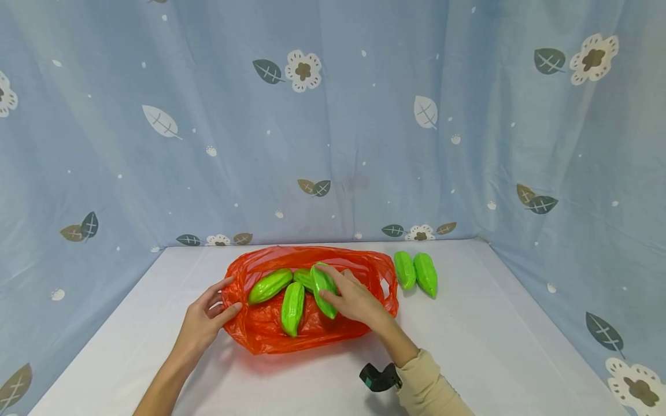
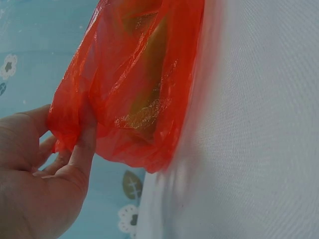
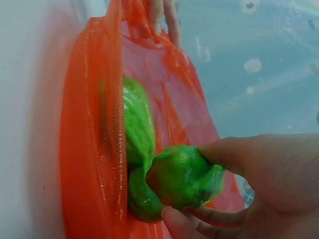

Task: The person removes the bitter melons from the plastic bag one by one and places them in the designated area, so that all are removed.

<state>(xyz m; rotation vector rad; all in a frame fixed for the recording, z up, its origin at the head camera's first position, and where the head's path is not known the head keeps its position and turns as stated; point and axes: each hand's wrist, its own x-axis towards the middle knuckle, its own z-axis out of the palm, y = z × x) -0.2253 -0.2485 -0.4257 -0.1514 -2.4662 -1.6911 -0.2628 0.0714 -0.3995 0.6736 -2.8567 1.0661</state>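
A thin red plastic bag (image 1: 265,342) lies with its mouth open on the table. My left hand (image 1: 205,318) pinches its left edge between thumb and fingers, as the left wrist view also shows. Inside are three glossy green ridged gourds: one at the left (image 1: 270,286), one in front (image 1: 292,310) and one behind (image 1: 303,278), partly hidden. My right hand (image 1: 358,299) grips another green ridged gourd (image 3: 184,177) by thumb and fingertips over the bag's opening. In the head view this held gourd (image 1: 325,293) is tilted; whether it touches the others I cannot tell.
Two more green gourds, one nearer the bag (image 1: 404,270) and one farther right (image 1: 426,275), lie side by side on the white table (image 1: 499,335). Just right of them runs bare cloth. A blue patterned curtain (image 1: 354,144) stands behind and at both sides. A black device (image 1: 378,378) is at my right wrist.
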